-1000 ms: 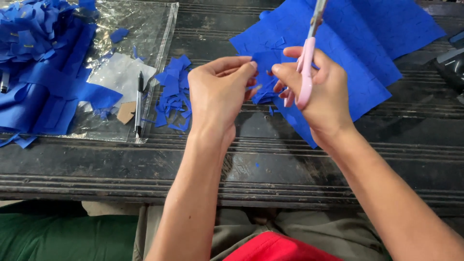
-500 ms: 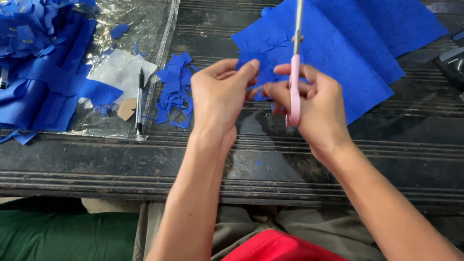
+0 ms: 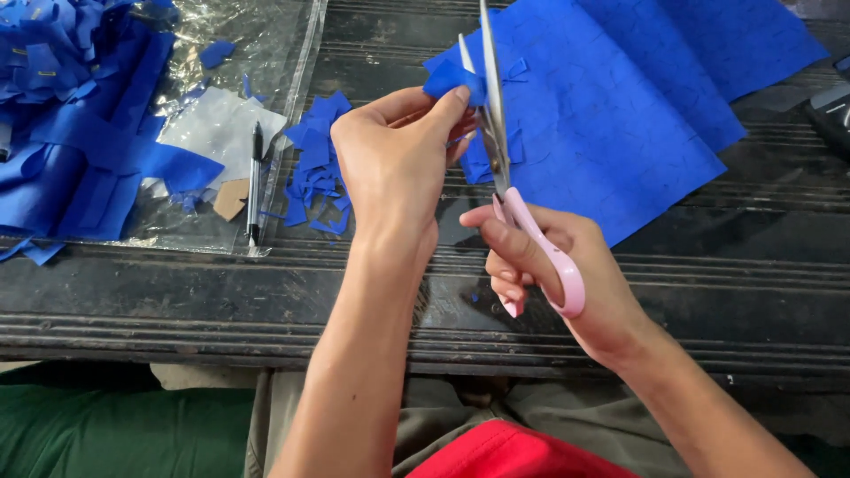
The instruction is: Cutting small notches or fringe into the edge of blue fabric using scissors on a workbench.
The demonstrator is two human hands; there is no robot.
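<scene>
A dark grooved bench (image 3: 266,292) carries a blue sheet (image 3: 637,115), blue scraps (image 3: 314,168), a clear plastic bag (image 3: 266,53) and a pen (image 3: 254,181).

A black-and-silver pen (image 3: 255,181) lies on a clear plastic sheet (image 3: 266,53) beside a small tan cardboard scrap (image 3: 230,199). A heap of blue fabric strips (image 3: 71,115) covers the sheet's left part. The dark, grooved wooden table (image 3: 221,292) carries all of it.

Dark, worn wooden desk (image 3: 177,292) of long planks with grooved ridges running left to right, lit by soft daylight that glints off a clear plastic sheet (image 3: 266,53) at upper left; green surface (image 3: 88,434) below the near edge.
</scene>
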